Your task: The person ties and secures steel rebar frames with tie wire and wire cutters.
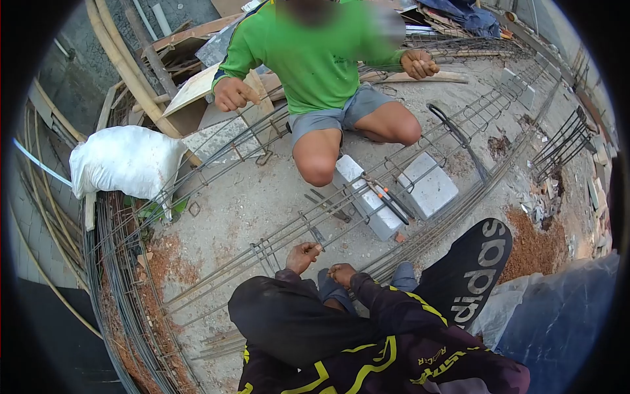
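My left hand (302,257) is closed, its fingertips pinched beside a steel rod of the long rebar cage (262,248); what they hold is too small to make out. Next to it my right hand (342,274) forms a fist between my bent knees, and its contents are hidden. Pincers with orange-and-black handles (388,201) lie across the cage above a pale concrete block (366,197). A second block (428,186) sits to the right. Another dark hand tool (331,207) rests on the ground by the cage.
A co-worker in a green shirt (315,59) squats opposite, both hands raised near the cage. At left is a white sack (128,161) beside bundled steel rods (115,282). Bent bars (561,148) stand at right near a reddish soil heap (538,243); bamboo poles (121,59) lean behind.
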A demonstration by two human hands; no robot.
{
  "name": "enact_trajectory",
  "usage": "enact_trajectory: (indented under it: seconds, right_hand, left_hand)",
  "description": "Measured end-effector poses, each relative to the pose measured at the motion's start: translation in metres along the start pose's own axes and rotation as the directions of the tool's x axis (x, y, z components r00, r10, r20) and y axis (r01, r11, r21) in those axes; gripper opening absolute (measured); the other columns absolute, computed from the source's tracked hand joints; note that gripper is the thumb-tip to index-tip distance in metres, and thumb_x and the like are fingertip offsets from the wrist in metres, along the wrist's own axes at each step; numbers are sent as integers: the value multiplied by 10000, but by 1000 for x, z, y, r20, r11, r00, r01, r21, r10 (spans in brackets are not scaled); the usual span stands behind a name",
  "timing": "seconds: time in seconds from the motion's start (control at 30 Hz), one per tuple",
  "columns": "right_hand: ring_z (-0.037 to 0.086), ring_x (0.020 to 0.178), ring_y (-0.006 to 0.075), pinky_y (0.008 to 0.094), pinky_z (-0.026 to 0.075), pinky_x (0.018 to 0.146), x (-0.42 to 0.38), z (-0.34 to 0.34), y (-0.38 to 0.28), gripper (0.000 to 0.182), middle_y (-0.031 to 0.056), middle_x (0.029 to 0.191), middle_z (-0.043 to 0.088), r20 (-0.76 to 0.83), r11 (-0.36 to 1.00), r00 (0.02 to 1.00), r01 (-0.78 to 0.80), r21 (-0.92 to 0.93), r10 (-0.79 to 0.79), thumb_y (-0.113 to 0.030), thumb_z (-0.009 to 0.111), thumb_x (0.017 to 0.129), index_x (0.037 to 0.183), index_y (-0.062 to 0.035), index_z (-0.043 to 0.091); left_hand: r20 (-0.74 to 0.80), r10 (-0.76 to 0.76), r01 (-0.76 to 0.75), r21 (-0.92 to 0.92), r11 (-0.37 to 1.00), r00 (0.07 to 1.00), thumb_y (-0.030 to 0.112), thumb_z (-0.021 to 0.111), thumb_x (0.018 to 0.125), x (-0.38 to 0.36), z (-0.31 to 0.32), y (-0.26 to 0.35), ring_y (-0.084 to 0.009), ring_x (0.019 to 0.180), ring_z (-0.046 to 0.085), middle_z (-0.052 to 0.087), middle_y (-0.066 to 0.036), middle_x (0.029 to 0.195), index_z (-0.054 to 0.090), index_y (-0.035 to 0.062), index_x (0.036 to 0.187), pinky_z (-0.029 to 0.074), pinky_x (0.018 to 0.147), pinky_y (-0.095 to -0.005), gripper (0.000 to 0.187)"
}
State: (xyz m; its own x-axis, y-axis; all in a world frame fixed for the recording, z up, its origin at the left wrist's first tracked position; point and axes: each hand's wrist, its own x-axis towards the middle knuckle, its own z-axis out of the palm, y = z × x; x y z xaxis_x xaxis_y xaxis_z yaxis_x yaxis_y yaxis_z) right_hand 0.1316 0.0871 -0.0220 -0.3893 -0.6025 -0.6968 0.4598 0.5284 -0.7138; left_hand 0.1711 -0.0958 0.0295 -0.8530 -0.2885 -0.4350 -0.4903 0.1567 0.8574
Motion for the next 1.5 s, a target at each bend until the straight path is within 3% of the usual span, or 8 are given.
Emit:
enact_trajectory:
  seconds: [0.2,0.43,0.63,1.13,1.27,1.3,1.37,1.5]
  right_hand:
    - [653,869,232,379,528,716,51,-2,39,180,103,897,673,297,464,902,419,-781,-315,-117,662,737,891,-27,684]
    - [664,824,318,403,522,736,41,1,32,215,154,853,684,235,509,952,304,-805,-197,-104,742,615,822,-59,703]
    - [623,765,197,320,497,689,28,2,23,174,83,839,660,-16,952,985,159,-260,-169,-144,621,786,906,-26,666]
    - [621,787,220,356,503,710,-5,0,0,187,94,840,647,-80,1000,997,-12,26,14,-191,638,779,893,-46,667]
    - [601,831,203,369,470,815,84,-1,83,273,61,841,625,41,910,921,390,-138,-388,-236,777,657,848,-79,661]
    - [596,842,199,372,462,841,160,2,168,305,53,841,619,73,539,558,746,391,-826,-248,812,626,836,-88,660]
    - [623,797,222,376,484,746,8,-4,18,250,91,833,635,-61,997,998,23,-78,-28,-232,721,701,862,-48,666]
    - [649,772,257,380,518,631,14,7,11,260,136,862,650,-18,971,995,92,-219,-98,-212,586,827,950,6,659]
  left_hand:
    - [-9,13,-13,-5,1000,1000,393,680,836,1,-2,-3,-139,659,618,675,-81,841,677,13,1049,486,649,-295,436]
    - [-21,46,-48,-91,995,999,370,692,841,3,1,-9,-127,680,605,668,-61,835,678,-1,1033,488,644,-284,418]
    - [-13,3,-4,-74,997,1000,338,713,828,3,-4,-4,-132,690,614,671,-75,838,673,-10,1045,498,649,-276,413]
    - [-11,56,-57,-74,996,998,333,724,817,2,-10,-10,-117,716,588,659,-52,809,670,-10,1042,475,665,-280,414]
    - [4,18,-18,-74,997,1000,330,707,827,6,-7,-8,-113,717,569,648,-53,823,671,-11,1032,463,655,-278,399]
    - [20,39,-38,-56,998,999,323,703,830,1,-9,-1,-111,708,561,643,-50,818,669,-13,1034,459,655,-275,395]
    - [52,26,-24,-53,998,998,307,694,837,-10,-7,1,-106,698,546,633,-41,810,665,-17,1037,452,657,-268,381]
    - [107,5,3,-80,997,994,313,696,841,5,-17,-5,-114,740,552,631,-37,835,645,-10,1108,464,659,-269,422]
